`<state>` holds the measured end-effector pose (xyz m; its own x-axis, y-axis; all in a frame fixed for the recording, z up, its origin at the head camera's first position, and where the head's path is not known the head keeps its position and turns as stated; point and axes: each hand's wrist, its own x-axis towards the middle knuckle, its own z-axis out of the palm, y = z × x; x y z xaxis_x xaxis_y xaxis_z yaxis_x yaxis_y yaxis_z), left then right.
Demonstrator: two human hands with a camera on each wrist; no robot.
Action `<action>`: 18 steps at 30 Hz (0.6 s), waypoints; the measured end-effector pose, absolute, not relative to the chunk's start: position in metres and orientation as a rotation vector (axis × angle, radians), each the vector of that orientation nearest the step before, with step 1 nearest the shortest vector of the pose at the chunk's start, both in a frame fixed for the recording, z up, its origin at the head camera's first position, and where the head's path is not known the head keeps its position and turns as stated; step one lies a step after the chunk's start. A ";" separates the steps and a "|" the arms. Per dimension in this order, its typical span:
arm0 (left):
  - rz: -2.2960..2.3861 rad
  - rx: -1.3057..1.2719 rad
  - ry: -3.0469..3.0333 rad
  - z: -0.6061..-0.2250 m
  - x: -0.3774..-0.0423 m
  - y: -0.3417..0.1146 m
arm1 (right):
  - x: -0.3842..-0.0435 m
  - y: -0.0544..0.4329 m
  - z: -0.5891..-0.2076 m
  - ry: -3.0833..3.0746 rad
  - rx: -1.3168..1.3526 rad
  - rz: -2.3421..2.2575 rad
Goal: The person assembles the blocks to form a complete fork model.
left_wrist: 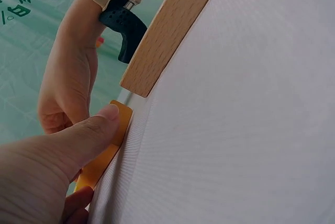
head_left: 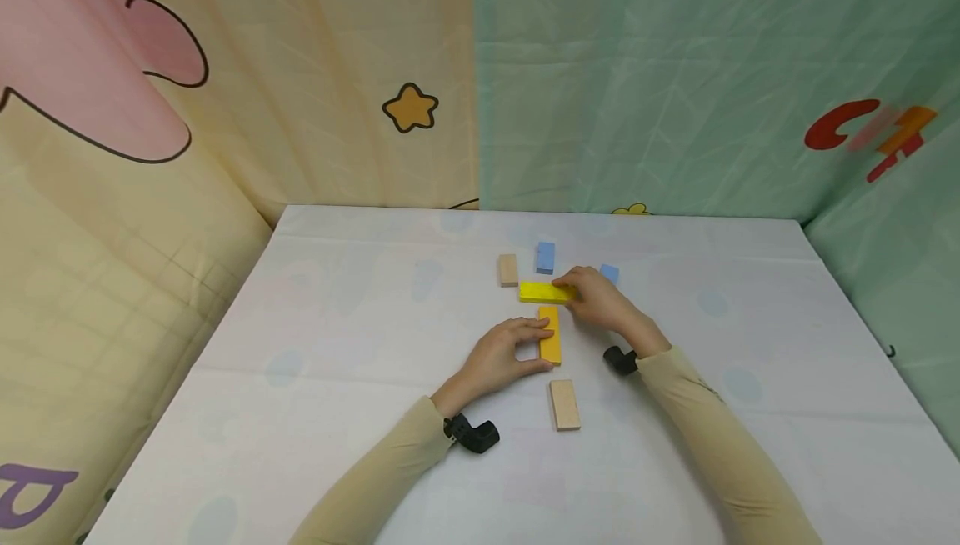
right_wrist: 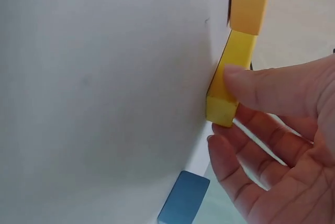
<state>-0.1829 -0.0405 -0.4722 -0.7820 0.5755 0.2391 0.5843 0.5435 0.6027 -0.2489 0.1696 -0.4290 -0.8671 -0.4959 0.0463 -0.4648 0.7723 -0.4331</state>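
Observation:
My left hand holds an orange-yellow block lying lengthwise away from me, its thumb at the near end and fingertips farther up. In the left wrist view the thumb presses on that block's end. Just beyond, my right hand pinches the right end of a bright yellow block that lies crosswise. The right wrist view shows the yellow block between thumb and fingers, lined up close to the orange-yellow block. Together the two blocks make a T shape seen from the head.
A plain wooden block lies nearest me, below the left fingers. Behind the yellow block stand a smaller wooden block and a blue block. Another blue block is partly hidden behind the right hand. A white cloth covers the table.

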 end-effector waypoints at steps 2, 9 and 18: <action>-1.082 -1.030 -2.749 -0.472 -0.183 -0.041 | -0.248 0.171 -0.430 2.898 -0.821 -0.672; -1.088 -1.023 -2.750 -0.472 -0.183 -0.041 | -0.247 0.175 -0.434 2.905 -0.901 -0.695; -1.081 -1.031 -2.739 -0.472 -0.185 -0.040 | -0.245 0.176 -0.432 2.903 -0.933 -0.716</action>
<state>-0.1852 -0.0402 -0.4719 -0.7812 0.5728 0.2483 0.5880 0.5414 0.6010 -0.2452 0.1759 -0.4324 -0.8224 -0.5545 0.1277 -0.5503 0.7180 -0.4262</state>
